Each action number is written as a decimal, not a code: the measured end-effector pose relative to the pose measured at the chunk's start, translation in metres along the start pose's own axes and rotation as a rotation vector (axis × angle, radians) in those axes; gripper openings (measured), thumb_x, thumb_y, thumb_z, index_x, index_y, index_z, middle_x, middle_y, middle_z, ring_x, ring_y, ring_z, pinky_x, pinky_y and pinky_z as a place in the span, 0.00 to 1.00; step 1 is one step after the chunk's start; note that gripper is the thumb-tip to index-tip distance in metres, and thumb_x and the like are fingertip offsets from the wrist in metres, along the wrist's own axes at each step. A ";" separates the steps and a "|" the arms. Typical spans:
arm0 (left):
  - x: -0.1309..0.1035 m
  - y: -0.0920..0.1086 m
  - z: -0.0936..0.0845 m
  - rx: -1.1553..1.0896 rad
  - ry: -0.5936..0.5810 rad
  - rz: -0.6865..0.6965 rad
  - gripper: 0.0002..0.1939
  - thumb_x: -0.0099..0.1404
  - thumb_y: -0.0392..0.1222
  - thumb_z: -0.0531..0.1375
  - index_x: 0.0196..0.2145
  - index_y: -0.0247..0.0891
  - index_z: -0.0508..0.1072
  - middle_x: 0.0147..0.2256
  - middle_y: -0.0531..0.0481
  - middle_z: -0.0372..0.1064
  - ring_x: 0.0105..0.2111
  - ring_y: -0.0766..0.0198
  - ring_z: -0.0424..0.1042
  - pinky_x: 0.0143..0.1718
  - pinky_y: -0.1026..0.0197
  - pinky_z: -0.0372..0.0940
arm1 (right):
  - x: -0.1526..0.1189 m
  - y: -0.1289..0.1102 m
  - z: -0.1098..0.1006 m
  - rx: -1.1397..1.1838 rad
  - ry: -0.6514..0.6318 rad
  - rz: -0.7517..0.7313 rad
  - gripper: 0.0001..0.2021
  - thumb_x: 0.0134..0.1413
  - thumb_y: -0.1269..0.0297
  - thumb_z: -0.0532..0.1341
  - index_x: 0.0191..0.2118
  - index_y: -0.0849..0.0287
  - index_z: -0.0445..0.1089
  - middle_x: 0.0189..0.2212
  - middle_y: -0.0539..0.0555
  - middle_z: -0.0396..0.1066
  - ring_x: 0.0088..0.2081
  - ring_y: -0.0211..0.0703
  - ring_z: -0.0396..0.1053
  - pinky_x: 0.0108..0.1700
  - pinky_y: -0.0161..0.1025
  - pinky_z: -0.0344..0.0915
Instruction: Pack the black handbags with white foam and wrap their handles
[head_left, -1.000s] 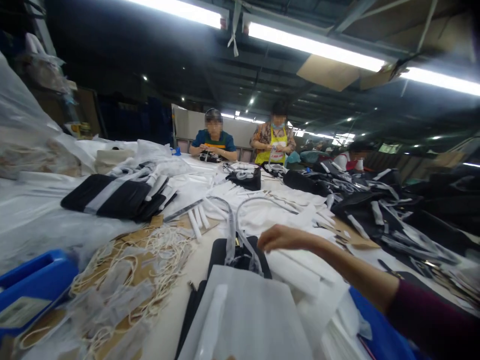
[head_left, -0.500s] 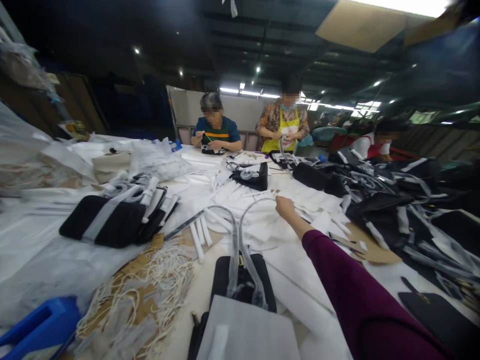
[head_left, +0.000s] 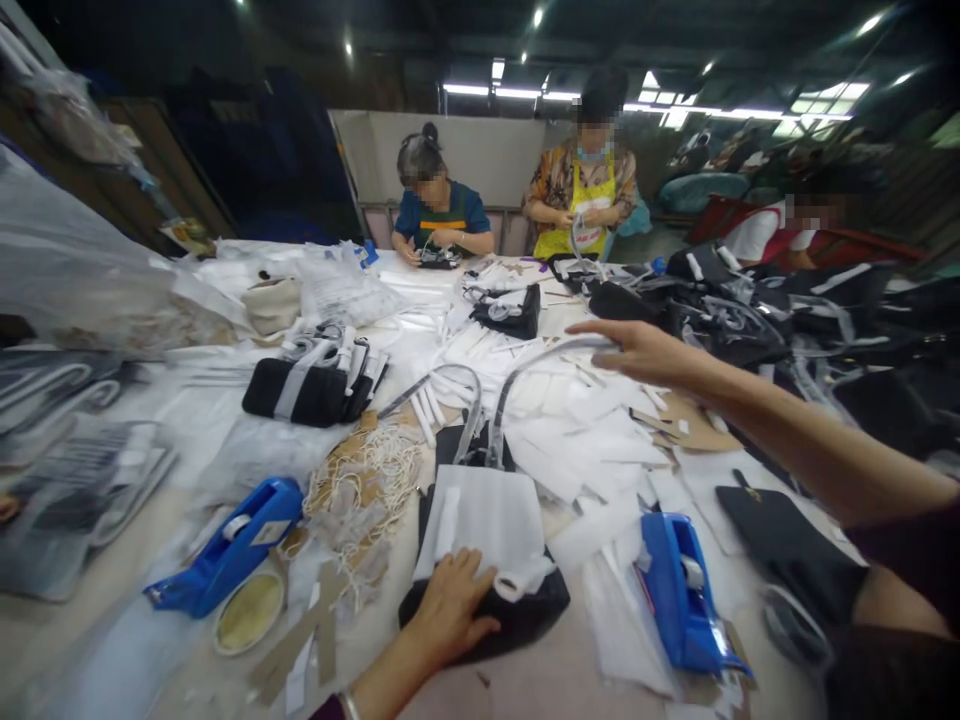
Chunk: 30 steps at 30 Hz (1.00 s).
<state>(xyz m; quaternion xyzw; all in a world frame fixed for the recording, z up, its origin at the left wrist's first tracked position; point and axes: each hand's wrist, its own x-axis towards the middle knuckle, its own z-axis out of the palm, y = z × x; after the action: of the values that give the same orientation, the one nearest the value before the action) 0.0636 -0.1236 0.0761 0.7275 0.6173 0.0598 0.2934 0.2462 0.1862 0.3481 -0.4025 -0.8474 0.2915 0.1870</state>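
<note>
In front of me a black handbag (head_left: 529, 612) lies on the table, with a white foam sheet (head_left: 491, 510) over its front. My left hand (head_left: 454, 605) rests on the sheet's lower edge, fingers spread. Beyond the sheet, the bag's plastic-wrapped strap (head_left: 511, 385) arches up and away to the right. My right hand (head_left: 630, 350) holds the strap's far stretch between its fingers, the index finger lying along it. A second wrapped strap length (head_left: 469, 385) curves off to the left.
Blue tape dispensers (head_left: 247, 540) stand on both sides, with a tape roll (head_left: 251, 608) at left. White cords (head_left: 367, 465) lie in a tangle. Wrapped black bags (head_left: 296, 390) sit at left; more bags (head_left: 735, 310) are heaped at right. Two people (head_left: 442, 215) work across the table.
The view has tilted down. My left hand has come into view on the foam sheet. My right hand remains at the strap, its index finger now stretched out.
</note>
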 end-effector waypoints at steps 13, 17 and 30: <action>0.011 0.087 -0.150 -1.458 0.041 0.050 0.22 0.66 0.54 0.55 0.44 0.33 0.76 0.45 0.39 0.73 0.46 0.53 0.71 0.50 0.51 0.64 | -0.164 -0.072 0.097 0.793 0.009 0.141 0.12 0.50 0.67 0.58 0.42 0.59 0.72 0.34 0.51 0.70 0.33 0.38 0.65 0.37 0.36 0.61; 0.015 0.113 -0.165 -1.710 0.166 -0.008 0.12 0.57 0.43 0.67 0.34 0.30 0.77 0.34 0.44 0.76 0.35 0.63 0.74 0.42 0.62 0.67 | -0.168 -0.072 0.144 0.685 0.106 -0.029 0.05 0.51 0.68 0.57 0.34 0.58 0.69 0.34 0.51 0.68 0.39 0.42 0.65 0.45 0.40 0.61; 0.001 0.077 -0.164 -1.713 0.592 -0.005 0.17 0.67 0.45 0.58 0.50 0.35 0.67 0.40 0.39 0.77 0.43 0.53 0.76 0.48 0.47 0.69 | -0.204 -0.016 0.202 1.146 -0.257 0.632 0.24 0.55 0.42 0.57 0.36 0.63 0.68 0.22 0.54 0.70 0.19 0.36 0.61 0.22 0.34 0.57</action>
<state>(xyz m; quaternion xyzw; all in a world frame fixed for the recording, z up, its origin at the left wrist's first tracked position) 0.0570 -0.0695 0.2487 0.2137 0.4133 0.6826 0.5636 0.2489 -0.0525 0.1877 -0.4306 -0.4153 0.7821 0.1747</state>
